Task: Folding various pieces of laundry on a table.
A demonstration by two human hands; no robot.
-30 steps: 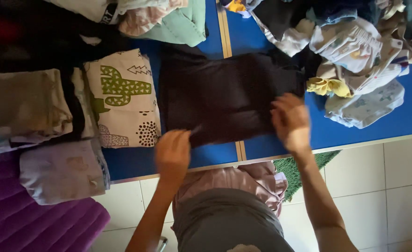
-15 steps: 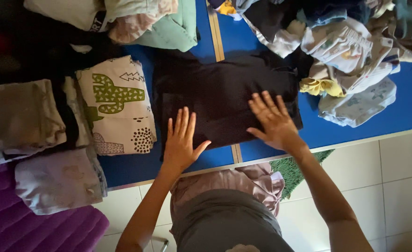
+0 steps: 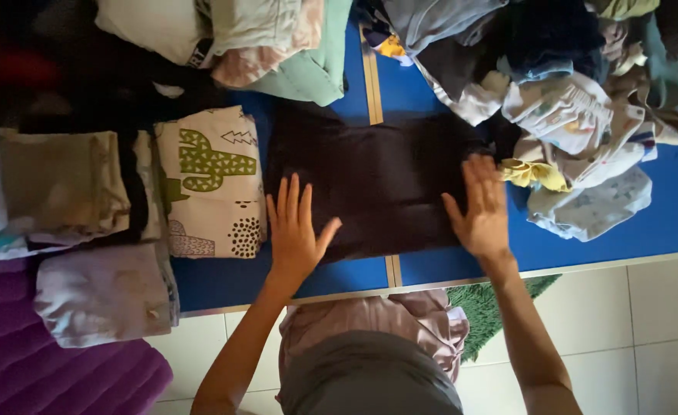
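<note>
A dark folded garment point(image 3: 381, 180) lies flat on the blue table point(image 3: 623, 230). My left hand point(image 3: 294, 230) rests palm down on the garment's left edge with its fingers spread. Flat on the right edge is my right hand point(image 3: 481, 207), fingers also spread. Neither hand grips anything.
Left of the garment sits a folded cactus-print cloth point(image 3: 212, 180), with more folded piles point(image 3: 54, 188) and a lilac one point(image 3: 104, 292) beyond. A heap of unfolded clothes point(image 3: 577, 115) fills the right back. A purple cushion point(image 3: 54, 373) and green mat point(image 3: 492, 311) lie below the table edge.
From pinching the garment's near edge, both hands went flat on it. The right hand has since slid right toward the garment's end.
</note>
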